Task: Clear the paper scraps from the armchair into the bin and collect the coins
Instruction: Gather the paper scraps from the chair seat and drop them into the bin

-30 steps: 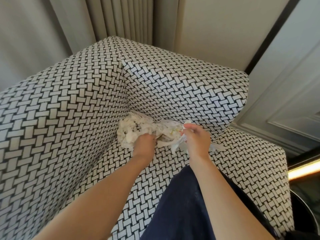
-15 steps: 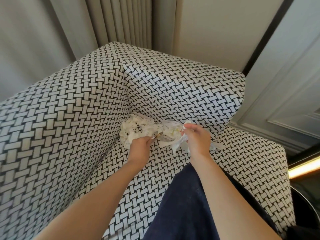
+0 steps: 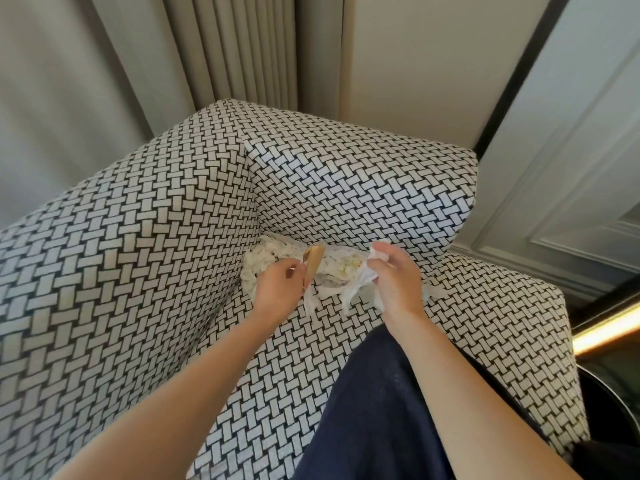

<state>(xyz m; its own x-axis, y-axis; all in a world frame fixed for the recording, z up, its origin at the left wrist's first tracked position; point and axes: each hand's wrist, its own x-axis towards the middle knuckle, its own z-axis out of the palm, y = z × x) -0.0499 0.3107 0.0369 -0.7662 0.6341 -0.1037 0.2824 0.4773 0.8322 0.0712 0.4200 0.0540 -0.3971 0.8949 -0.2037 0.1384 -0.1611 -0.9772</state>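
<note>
Left hand (image 3: 278,285), right hand (image 3: 395,282) on paper scraps (image 3: 341,269)

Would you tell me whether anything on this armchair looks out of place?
Yes: torn white paper scraps litter the back seat corner of the armchair, and the left hand pinches a tan strip among them.

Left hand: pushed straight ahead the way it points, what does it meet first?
Most likely the heap of paper scraps just beyond the left hand, which pinches a tan piece; behind the heap stands the armchair backrest. Depth is hard to judge.
</note>
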